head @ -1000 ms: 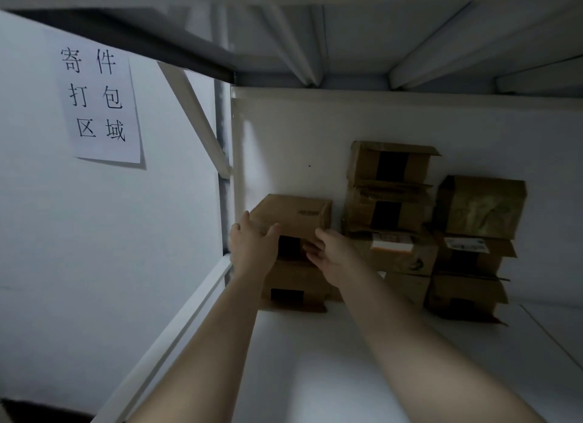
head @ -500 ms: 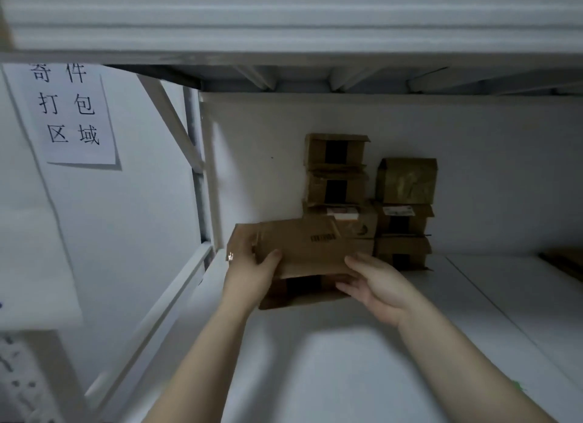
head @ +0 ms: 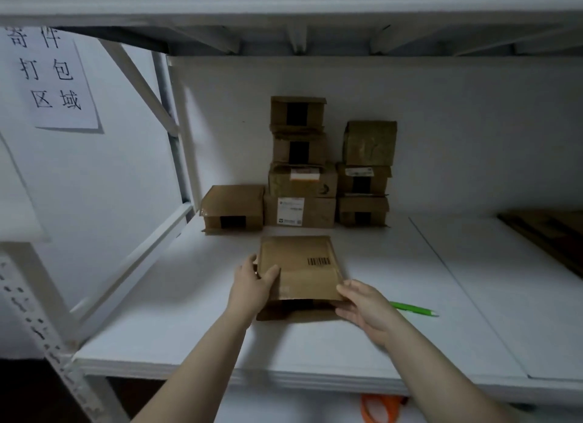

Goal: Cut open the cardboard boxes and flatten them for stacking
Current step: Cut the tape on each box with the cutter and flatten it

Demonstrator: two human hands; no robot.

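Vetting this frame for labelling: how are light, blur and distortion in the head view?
Head view: dim light; the stacked boxes at the back go murky. Head view: little blur; the front box with its barcode, the left hand and the right hand are crisp. Head view: wide-angle distortion tilts the perforated rack post.

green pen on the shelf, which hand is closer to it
Right. The right hand holds the box's right front corner, the green pen just to its right. The left hand grips the box's left side, the whole box between it and the pen.
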